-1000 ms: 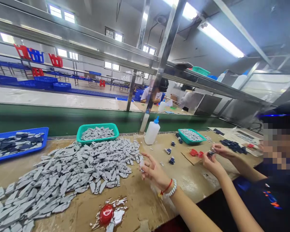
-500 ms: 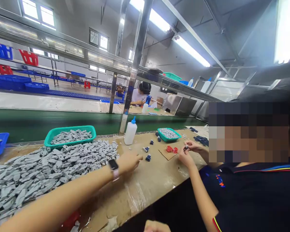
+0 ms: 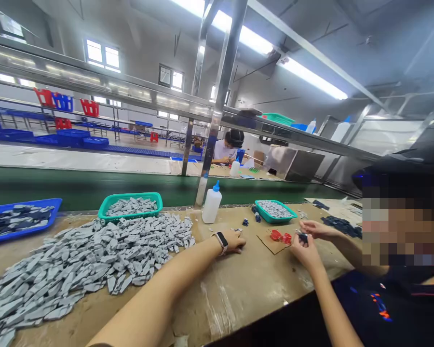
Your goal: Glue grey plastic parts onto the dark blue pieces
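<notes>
My left hand, with a watch on its wrist, rests low over the brown-covered table. Its fingers curl downward and hide whatever lies beneath them. Just behind the knuckles, a small grey-and-dark part partly shows. A little farther back stands a small dark blue part. To the left of the hand spreads a large heap of grey plastic pieces. A white squeeze bottle with a blue cap stands upright behind the wrist. My right hand is out of view.
A co-worker's hands hold a small dark part at right, beside red pieces on cardboard. Green baskets and a blue tray hold pieces. A metal post rises behind the bottle.
My left hand has moved right and come down over the spot where a small dark part lay. My right hand has left the view. The camera has turned left.
</notes>
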`<state>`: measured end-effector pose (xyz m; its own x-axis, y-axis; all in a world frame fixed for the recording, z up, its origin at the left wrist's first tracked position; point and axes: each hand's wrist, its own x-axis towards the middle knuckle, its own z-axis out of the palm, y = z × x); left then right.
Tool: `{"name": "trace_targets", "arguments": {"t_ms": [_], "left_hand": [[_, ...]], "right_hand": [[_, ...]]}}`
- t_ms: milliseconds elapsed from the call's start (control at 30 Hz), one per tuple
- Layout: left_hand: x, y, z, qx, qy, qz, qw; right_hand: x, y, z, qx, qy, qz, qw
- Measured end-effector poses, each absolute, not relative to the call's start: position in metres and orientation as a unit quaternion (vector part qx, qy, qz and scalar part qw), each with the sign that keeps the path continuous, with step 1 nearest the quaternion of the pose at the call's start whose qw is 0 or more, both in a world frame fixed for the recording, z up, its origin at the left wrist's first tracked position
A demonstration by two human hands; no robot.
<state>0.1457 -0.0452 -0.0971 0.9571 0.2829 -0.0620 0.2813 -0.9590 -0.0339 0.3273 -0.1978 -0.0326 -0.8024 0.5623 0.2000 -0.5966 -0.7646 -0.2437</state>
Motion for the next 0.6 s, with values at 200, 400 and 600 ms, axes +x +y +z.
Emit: {"name": "trace_targets", "arguments": {"t_ms": [200,400,600], "left_hand": [[0.125,-0.053,-0.089,-0.972,-0.220,0.035,-0.070],[0.055,-0.074,-0.034,-0.945,-0.234,-0.100,-0.206],[-0.104,-0.148,0.032,-0.885,-0.263,-0.219,-0.317]], "right_hand": [[0.272,-0.197,-0.035,0.405,0.416,0.775,-0.249],[0.142,-0.257,-0.093,0.444,0.710,0.287,-0.465],[0.042,-0.281,-0.140,0.504,0.692,-0.138,-0.497]]}}
